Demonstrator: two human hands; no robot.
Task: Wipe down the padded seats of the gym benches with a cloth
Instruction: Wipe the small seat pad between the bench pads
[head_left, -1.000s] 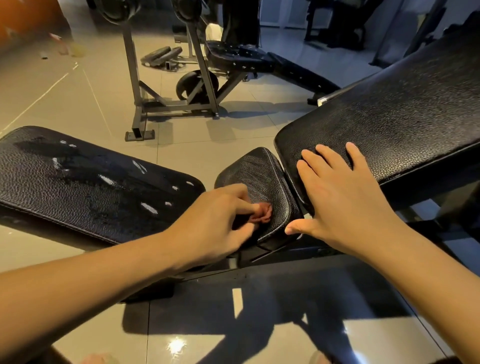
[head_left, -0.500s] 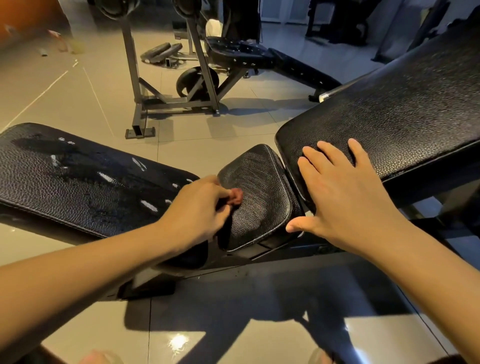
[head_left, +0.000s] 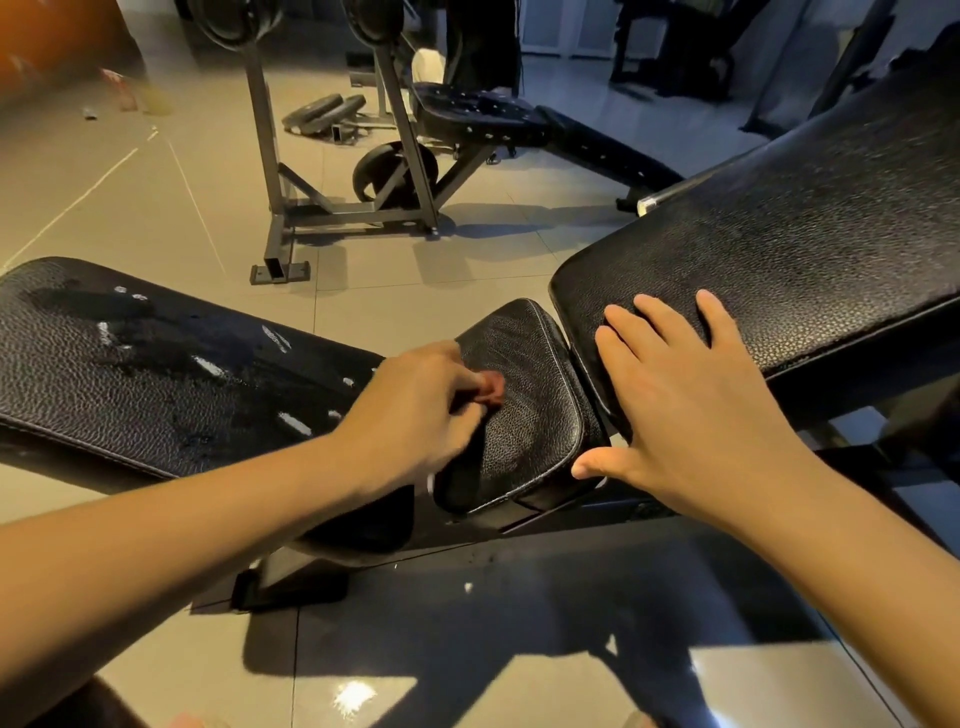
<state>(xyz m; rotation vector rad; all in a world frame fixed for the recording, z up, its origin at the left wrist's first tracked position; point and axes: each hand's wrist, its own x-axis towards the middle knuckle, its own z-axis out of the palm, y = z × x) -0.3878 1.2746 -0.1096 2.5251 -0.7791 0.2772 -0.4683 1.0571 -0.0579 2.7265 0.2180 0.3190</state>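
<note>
Head view | left hand (head_left: 415, 410) fingers curled, pinching a small reddish-pink cloth (head_left: 492, 389) against the left part of the small black textured leather seat pad (head_left: 524, 431) | right hand (head_left: 691, 431) spread flat on the large black inclined back pad (head_left: 779, 260), thumb beside the seat pad | long black flat pad (head_left: 130, 364) at left shows dark patches and pale glints

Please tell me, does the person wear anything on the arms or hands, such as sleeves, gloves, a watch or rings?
Nothing worn shows. The left hand and the right hand are bare: no gloves, no rings visible. Both forearms are bare to the picture's edge, without sleeve, watch or bracelet. The left hand is slightly blurred.
</note>
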